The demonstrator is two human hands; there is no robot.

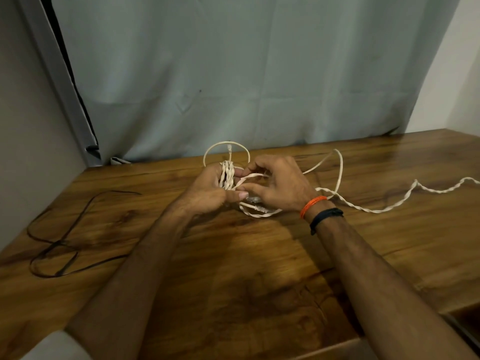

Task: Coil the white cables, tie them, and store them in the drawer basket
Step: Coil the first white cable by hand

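Left hand (207, 189) clenched around wound turns of white cable (226, 178), mid-table (233, 268). Right hand (279, 185) pinches the strand beside it. 1 long tail (374, 210) trails right. Risk: the tail snags or the pinch slips, loosening the loops.

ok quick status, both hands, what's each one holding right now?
Left hand: closed on the coiled turns of white cable.
Right hand: fingers pinching a loose strand of the same cable, feeding it toward the coil.
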